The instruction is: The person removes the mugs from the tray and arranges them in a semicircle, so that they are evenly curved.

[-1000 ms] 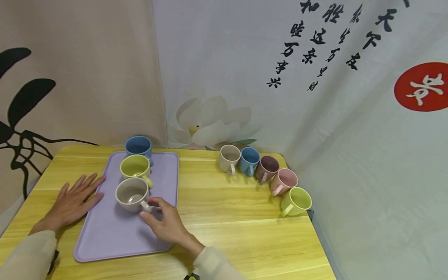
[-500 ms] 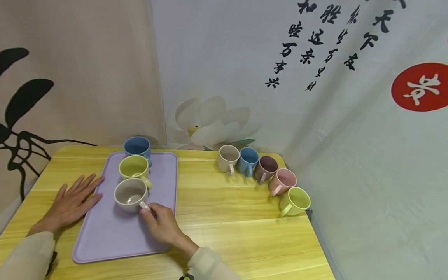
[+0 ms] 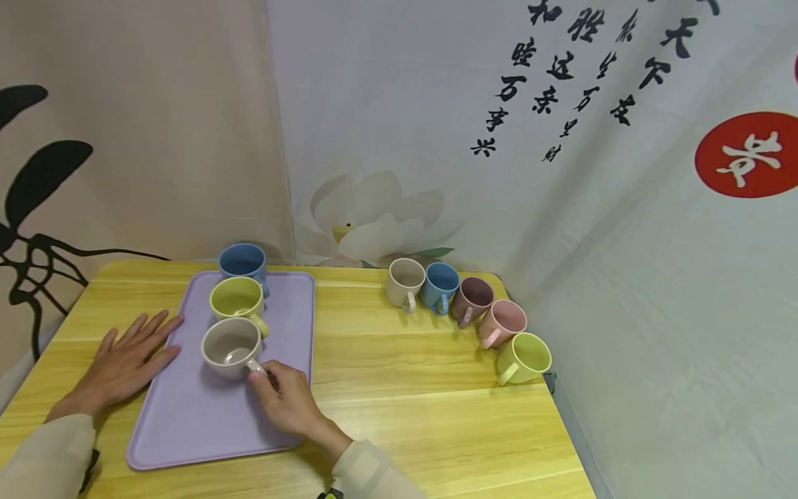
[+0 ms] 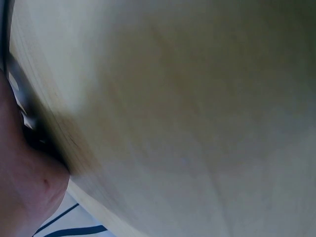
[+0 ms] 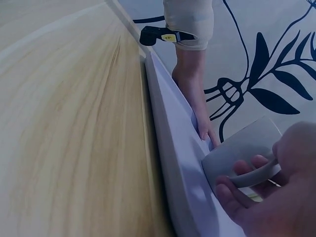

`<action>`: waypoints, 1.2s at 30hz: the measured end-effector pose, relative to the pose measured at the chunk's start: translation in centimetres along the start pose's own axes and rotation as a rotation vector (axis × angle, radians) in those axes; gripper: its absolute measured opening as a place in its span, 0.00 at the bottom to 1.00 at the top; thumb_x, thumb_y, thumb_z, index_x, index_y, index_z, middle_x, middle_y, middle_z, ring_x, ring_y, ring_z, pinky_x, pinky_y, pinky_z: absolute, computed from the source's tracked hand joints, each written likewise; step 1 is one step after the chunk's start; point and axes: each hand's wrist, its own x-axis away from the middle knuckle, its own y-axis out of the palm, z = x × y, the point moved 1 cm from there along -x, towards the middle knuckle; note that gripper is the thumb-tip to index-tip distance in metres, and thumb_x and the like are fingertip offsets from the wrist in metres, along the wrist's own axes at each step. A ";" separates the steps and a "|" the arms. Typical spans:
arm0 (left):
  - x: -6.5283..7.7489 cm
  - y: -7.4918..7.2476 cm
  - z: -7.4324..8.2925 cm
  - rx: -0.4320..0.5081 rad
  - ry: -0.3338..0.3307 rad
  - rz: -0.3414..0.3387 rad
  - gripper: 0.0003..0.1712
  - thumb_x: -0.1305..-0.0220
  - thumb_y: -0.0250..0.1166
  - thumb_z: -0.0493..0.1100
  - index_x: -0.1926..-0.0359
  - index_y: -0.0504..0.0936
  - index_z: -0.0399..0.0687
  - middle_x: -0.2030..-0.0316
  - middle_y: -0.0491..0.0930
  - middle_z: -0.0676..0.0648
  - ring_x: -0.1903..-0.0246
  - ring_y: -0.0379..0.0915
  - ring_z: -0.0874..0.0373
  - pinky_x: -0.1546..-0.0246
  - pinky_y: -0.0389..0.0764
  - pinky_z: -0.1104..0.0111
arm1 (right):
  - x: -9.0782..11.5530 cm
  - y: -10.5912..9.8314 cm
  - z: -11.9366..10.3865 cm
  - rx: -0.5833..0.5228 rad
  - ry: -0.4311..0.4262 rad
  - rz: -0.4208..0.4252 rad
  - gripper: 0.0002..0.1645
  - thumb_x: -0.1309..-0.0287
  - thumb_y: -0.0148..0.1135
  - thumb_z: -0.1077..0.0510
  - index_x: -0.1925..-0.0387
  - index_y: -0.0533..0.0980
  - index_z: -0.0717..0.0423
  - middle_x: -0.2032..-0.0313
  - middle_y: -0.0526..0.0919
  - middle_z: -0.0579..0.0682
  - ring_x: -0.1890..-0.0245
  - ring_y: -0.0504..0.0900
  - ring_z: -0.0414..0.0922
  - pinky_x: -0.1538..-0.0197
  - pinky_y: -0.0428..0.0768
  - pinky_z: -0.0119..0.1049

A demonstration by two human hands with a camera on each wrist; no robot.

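My right hand (image 3: 287,398) grips the handle of a light grey mug (image 3: 231,353) on the purple tray (image 3: 199,430). In the right wrist view, my fingers curl through the mug's handle (image 5: 256,175), and the mug's base is down at the tray. Just behind it on the tray are a yellow-green mug (image 3: 235,296) and, at the far edge, a blue mug (image 3: 242,260), in one line. My left hand (image 3: 131,357) lies flat with spread fingers, palm on the table and fingertips at the tray's left rim. Mostly bare table fills the left wrist view.
Along the table's far right corner runs a row of mugs: beige (image 3: 405,284), blue (image 3: 440,285), dark mauve (image 3: 472,299), pink (image 3: 502,322) and yellow-green (image 3: 524,357). A printed curtain (image 3: 374,125) hangs right behind the wooden table (image 3: 399,416).
My right hand has closed its fingers on the grey mug's handle, having held them looser around it a second ago. The mugs and left hand stay put; the head view shifts slightly.
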 end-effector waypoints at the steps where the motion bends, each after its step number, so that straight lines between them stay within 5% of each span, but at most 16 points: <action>1: 0.0 0.0 0.0 0.002 0.001 0.000 0.42 0.09 0.48 0.63 0.06 0.47 0.58 0.08 0.41 0.31 0.09 0.23 0.24 0.17 0.08 0.29 | 0.0 0.0 0.0 -0.002 0.002 0.003 0.15 0.13 0.59 0.55 0.55 0.86 0.60 0.68 0.88 0.52 0.68 0.69 0.21 0.64 0.71 0.14; 28: 0.0 -0.1 0.0 -0.004 0.001 -0.005 0.42 0.09 0.47 0.63 0.06 0.46 0.57 0.08 0.40 0.30 0.09 0.23 0.24 0.17 0.09 0.29 | 1.2 -0.4 0.1 -0.042 -0.013 0.040 0.17 0.13 0.58 0.56 0.55 0.87 0.60 0.61 0.95 0.55 0.66 0.72 0.19 0.59 0.76 0.14; 36: 0.0 -0.1 0.1 -0.008 -0.002 -0.012 0.43 0.09 0.47 0.63 0.06 0.46 0.57 0.08 0.39 0.31 0.10 0.22 0.23 0.17 0.08 0.29 | 2.3 -2.0 -0.6 -0.174 0.010 -0.003 0.17 0.13 0.59 0.56 0.54 0.86 0.65 0.59 0.94 0.65 0.65 0.75 0.21 0.57 0.76 0.13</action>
